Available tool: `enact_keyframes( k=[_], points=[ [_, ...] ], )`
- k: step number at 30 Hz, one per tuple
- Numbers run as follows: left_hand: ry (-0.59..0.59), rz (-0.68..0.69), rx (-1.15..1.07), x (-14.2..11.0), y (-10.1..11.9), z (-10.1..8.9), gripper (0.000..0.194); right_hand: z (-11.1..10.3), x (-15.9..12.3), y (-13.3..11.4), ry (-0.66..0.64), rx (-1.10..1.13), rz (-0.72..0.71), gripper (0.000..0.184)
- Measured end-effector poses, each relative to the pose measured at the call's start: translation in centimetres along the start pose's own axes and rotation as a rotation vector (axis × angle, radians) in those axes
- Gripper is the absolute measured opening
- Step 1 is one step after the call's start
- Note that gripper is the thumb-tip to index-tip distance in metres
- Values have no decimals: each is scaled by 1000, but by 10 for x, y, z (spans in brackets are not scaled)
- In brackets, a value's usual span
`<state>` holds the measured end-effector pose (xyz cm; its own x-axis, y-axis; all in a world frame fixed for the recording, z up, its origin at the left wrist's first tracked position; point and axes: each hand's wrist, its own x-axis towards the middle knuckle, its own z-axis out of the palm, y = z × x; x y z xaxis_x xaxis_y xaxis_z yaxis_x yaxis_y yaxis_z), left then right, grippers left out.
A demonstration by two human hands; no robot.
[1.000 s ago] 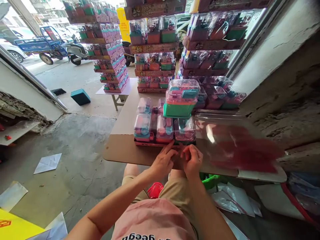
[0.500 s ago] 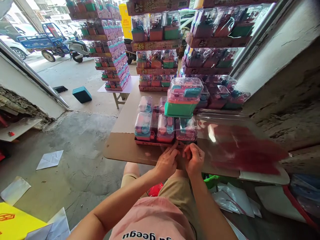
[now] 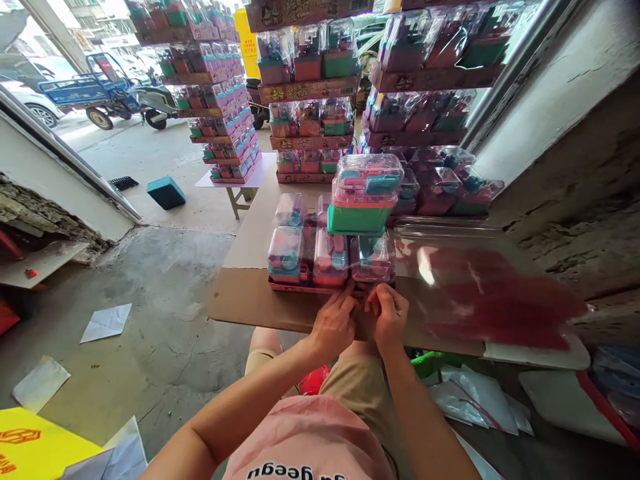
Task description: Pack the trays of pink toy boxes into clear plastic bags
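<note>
My left hand [image 3: 336,323] and my right hand [image 3: 389,316] meet at the near edge of a red display tray [image 3: 295,288] on a cardboard-covered table [image 3: 240,300]. Both hands pinch something thin between them at the tray's front edge; I cannot tell what it is. The tray holds several clear-lidded toy boxes [image 3: 330,257] in pink and teal. One larger green and orange box [image 3: 361,193] rests on top of them.
A stack of clear red-tinted plastic sheets [image 3: 480,287] lies to the right on the table. Tall stacks of filled trays [image 3: 310,100] stand behind and on a small far table [image 3: 235,180]. A rough wall is right. Paper sheets [image 3: 106,322] litter the concrete floor.
Both hands have crept slightly forward to the tray's front edge. The view shifted a little; the boxes stayed put.
</note>
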<state>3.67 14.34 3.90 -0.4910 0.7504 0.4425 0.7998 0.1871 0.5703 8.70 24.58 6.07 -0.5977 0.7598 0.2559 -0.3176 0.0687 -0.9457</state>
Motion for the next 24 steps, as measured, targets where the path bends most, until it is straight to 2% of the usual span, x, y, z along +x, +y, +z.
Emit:
enact_keyframes(
  k=[5, 9, 14, 24],
  points=[
    [-2, 0, 51, -1, -2, 2, 26, -1, 2, 0, -36, -25, 12, 37],
    [12, 11, 76, -2, -3, 0, 27, -4, -2, -1, -22, -114, -41, 38],
    [55, 54, 42, -3, -4, 1, 29, -2, -7, -2, -11, -145, -60, 38],
    [34, 7, -16, 1, -9, -2, 29, 1, -1, 0, -48, -194, -95, 37]
  ],
)
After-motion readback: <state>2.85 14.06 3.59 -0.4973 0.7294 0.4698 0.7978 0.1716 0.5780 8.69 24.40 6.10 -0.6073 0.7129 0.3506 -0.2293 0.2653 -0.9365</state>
